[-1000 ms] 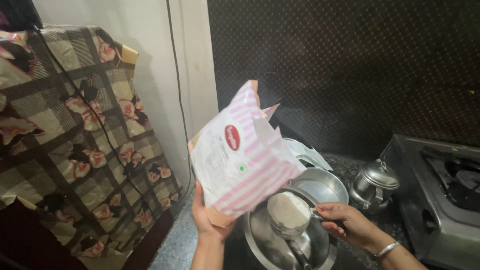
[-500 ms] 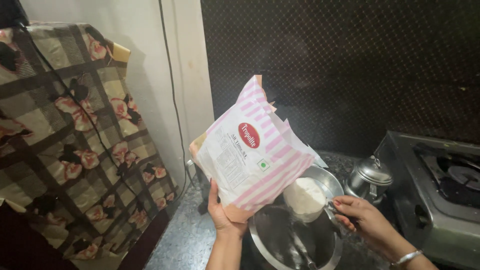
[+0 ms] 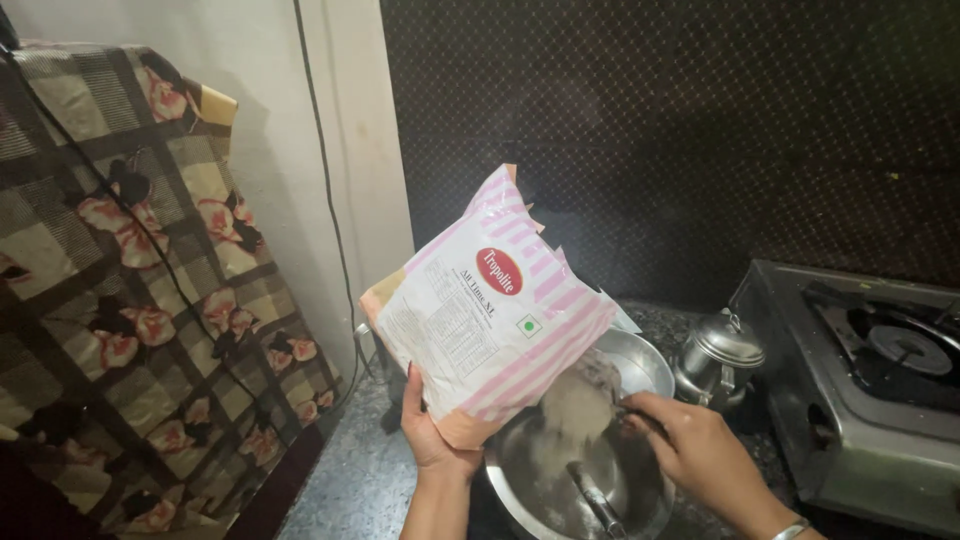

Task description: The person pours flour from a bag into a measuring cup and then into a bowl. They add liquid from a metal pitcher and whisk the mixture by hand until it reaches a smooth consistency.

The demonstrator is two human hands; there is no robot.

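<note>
My left hand (image 3: 432, 437) grips the bottom of a pink-and-white striped flour bag (image 3: 490, 310) and holds it upright above the counter. My right hand (image 3: 697, 455) holds a small steel cup (image 3: 590, 398), tipped over a wide steel bowl (image 3: 552, 478); white flour falls from it in a blur. A steel utensil handle (image 3: 597, 500) lies inside the bowl. The bag hides the bowl's left rim.
A second steel bowl (image 3: 640, 357) sits behind the first. A small steel kettle (image 3: 718, 357) stands beside a gas stove (image 3: 870, 385) at the right. A floral checked cloth (image 3: 130, 300) covers something at the left. A black cable (image 3: 330, 200) runs down the wall.
My right hand has tipped the cup of flour, which was level and full before, and the flour now spills into the bowl. The bag has shifted slightly right and up.
</note>
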